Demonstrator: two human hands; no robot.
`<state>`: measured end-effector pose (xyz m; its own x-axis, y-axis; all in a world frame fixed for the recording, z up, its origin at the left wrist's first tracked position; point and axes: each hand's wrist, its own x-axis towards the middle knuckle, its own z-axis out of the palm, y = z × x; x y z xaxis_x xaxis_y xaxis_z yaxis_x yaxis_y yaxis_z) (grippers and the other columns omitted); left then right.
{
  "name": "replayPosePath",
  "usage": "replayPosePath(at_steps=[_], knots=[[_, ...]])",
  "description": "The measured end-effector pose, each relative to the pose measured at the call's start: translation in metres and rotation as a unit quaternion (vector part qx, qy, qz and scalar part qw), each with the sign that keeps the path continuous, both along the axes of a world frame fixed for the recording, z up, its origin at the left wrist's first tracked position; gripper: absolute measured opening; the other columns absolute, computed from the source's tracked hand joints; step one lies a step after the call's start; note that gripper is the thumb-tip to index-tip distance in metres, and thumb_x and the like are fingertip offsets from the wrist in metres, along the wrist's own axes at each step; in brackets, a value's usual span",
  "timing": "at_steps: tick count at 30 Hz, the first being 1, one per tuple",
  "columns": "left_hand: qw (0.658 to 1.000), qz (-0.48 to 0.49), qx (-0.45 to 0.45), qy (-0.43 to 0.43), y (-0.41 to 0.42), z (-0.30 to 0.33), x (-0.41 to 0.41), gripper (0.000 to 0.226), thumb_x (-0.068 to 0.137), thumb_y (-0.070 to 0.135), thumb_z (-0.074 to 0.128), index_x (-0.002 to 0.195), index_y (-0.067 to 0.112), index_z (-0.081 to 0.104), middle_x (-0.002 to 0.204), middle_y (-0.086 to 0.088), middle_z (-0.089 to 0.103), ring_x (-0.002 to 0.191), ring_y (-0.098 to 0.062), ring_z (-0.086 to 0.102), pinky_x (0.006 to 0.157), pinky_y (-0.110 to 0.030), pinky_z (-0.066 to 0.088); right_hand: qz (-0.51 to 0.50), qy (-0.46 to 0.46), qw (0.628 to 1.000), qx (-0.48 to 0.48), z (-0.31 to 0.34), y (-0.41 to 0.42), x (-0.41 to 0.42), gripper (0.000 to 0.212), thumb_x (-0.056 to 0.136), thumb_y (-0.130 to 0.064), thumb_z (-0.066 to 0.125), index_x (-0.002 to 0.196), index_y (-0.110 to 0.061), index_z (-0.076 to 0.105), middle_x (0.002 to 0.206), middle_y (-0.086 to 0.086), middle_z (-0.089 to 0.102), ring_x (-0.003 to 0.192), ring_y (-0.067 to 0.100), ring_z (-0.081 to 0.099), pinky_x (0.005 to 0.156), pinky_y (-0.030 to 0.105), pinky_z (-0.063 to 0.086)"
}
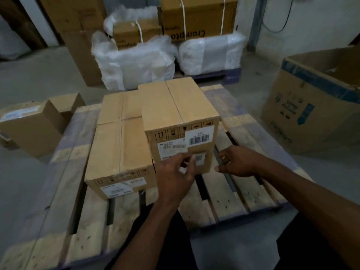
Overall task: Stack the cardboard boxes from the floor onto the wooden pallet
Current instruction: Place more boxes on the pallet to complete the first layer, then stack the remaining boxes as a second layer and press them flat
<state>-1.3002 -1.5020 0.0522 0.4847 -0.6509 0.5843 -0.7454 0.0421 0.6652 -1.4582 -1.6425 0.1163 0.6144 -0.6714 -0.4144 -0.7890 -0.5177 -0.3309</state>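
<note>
Nearest me I see both forearms reaching out over the wooden pallet [229,199]; its pale slats run away from me, with dark gaps between them. My left hand [175,176] hangs in front of the lower face of the tall box [181,121], fingers loosely curled, gripping nothing that I can make out; whether the fingertips touch the cardboard I cannot tell, as they are blurred. My right hand [236,161] sits just beside that box's lower right corner, fingers loosely bent and thumb pointing toward the box, holding nothing.

The tall box stands upright on the pallet, right of centre, a taped seam along its top, handling symbols and barcode labels on the face toward me. Touching it on the left lies a low box [120,152], also on the pallet, its label facing me; behind that one sits another low box [118,108], end to end with it.

Off the pallet, on the floor to the left, rests a side box [31,127] with a label on top; to the right stands a large open carton [315,106] with blue print.

Farther back are two white wrapped bundles [136,61], with strapped brown cartons [196,16] stacked on them; a grey wall stands behind.
</note>
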Motion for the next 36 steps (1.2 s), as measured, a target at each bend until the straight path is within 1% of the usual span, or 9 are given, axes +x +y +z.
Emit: replayPosePath(at_steps=[3, 7, 12, 18, 21, 25, 29, 33, 36], knots=[[0.982, -0.054, 0.179, 0.034, -0.023, -0.008, -0.018, 0.024, 0.091, 0.042, 0.073, 0.107, 0.025, 0.077, 0.089, 0.012, 0.076, 0.075, 0.001, 0.069, 0.07, -0.025, 0.061, 0.038, 0.079, 0.996, -0.032, -0.016, -0.01, -0.01, 0.065, 0.089, -0.06, 0.065, 0.14, -0.02, 0.054, 0.134, 0.005, 0.064, 0.118, 0.023, 0.062, 0.098, 0.039, 0.054], [0.929, -0.08, 0.361, 0.027, -0.008, -0.005, -0.019, 0.034, 0.087, 0.051, 0.074, 0.114, 0.03, 0.074, 0.089, 0.017, 0.074, 0.076, -0.005, 0.07, 0.076, -0.034, 0.062, 0.087, 0.032, 0.996, 0.018, -0.014, -0.007, -0.02, 0.073, 0.092, -0.06, 0.061, 0.154, -0.032, 0.036, 0.143, 0.001, 0.059, 0.119, 0.02, 0.061, 0.103, 0.039, 0.05], [0.912, -0.061, 0.401, 0.055, 0.011, 0.049, -0.03, 0.051, 0.088, 0.058, 0.072, 0.132, 0.031, 0.067, 0.096, 0.016, 0.077, 0.089, -0.006, 0.071, 0.079, -0.03, 0.058, 0.126, 0.105, 0.979, 0.124, -0.008, 0.023, -0.017, 0.078, 0.092, -0.059, 0.062, 0.158, -0.032, 0.03, 0.143, 0.0, 0.061, 0.121, 0.018, 0.061, 0.097, 0.028, 0.045], [0.858, -0.08, 0.465, 0.201, 0.051, 0.08, -0.066, 0.041, 0.092, 0.038, 0.07, 0.131, 0.026, 0.069, 0.111, 0.006, 0.079, 0.105, -0.018, 0.071, 0.089, -0.035, 0.058, 0.073, 0.11, 0.971, 0.201, 0.008, 0.095, -0.025, 0.043, 0.097, -0.038, 0.064, 0.132, -0.013, 0.063, 0.129, 0.015, 0.067, 0.116, 0.033, 0.064, 0.093, 0.034, 0.048], [0.814, -0.053, 0.502, 0.288, 0.1, 0.112, -0.081, 0.036, 0.093, 0.019, 0.067, 0.128, 0.016, 0.072, 0.125, -0.007, 0.075, 0.113, -0.025, 0.07, 0.098, -0.035, 0.056, -0.01, 0.067, 0.97, 0.234, 0.011, 0.148, -0.063, 0.065, 0.088, -0.058, 0.055, 0.13, -0.009, 0.065, 0.125, 0.012, 0.071, 0.115, 0.031, 0.067, 0.097, 0.033, 0.05], [0.767, -0.006, 0.546, 0.337, 0.188, 0.186, -0.099, 0.034, 0.091, 0.031, 0.072, 0.123, 0.021, 0.074, 0.121, 0.001, 0.076, 0.109, -0.018, 0.072, 0.098, -0.026, 0.054, -0.096, 0.06, 0.952, 0.283, 0.118, 0.224, -0.104, 0.037, 0.092, -0.035, 0.067, 0.124, -0.016, 0.069, 0.109, 0.005, 0.077, 0.101, 0.02, 0.073, 0.089, 0.023, 0.05], [0.698, -0.007, 0.613, 0.37, 0.271, 0.283, -0.102, 0.032, 0.09, 0.04, 0.066, 0.116, 0.026, 0.077, 0.125, 0.002, 0.074, 0.118, -0.02, 0.068, 0.096, -0.019, 0.046, -0.031, 0.123, 0.946, 0.297, 0.243, 0.287, -0.137, 0.032, 0.097, -0.034, 0.06, 0.122, -0.017, 0.071, 0.128, 0.011, 0.071, 0.118, 0.033, 0.066, 0.098, 0.031, 0.048], [0.687, 0.038, 0.608, 0.397, 0.341, 0.36, -0.081, 0.032, 0.083, 0.035, 0.075, 0.111, 0.021, 0.077, 0.12, -0.002, 0.074, 0.115, -0.021, 0.068, 0.098, -0.026, 0.051, 0.125, 0.199, 0.928, 0.289, 0.332, 0.321, -0.133, 0.037, 0.103, -0.03, 0.056, 0.136, -0.014, 0.062, 0.142, 0.008, 0.061, 0.128, 0.029, 0.058, 0.103, 0.031, 0.042], [0.702, 0.071, 0.571, 0.419, 0.388, 0.387, -0.051, 0.024, 0.084, 0.039, 0.081, 0.105, 0.03, 0.072, 0.116, -0.003, 0.074, 0.111, -0.021, 0.069, 0.094, -0.025, 0.051, 0.141, 0.231, 0.928, 0.256, 0.365, 0.334, -0.111, 0.038, 0.101, -0.03, 0.057, 0.135, -0.013, 0.063, 0.139, 0.013, 0.063, 0.126, 0.031, 0.059, 0.099, 0.032, 0.047]])
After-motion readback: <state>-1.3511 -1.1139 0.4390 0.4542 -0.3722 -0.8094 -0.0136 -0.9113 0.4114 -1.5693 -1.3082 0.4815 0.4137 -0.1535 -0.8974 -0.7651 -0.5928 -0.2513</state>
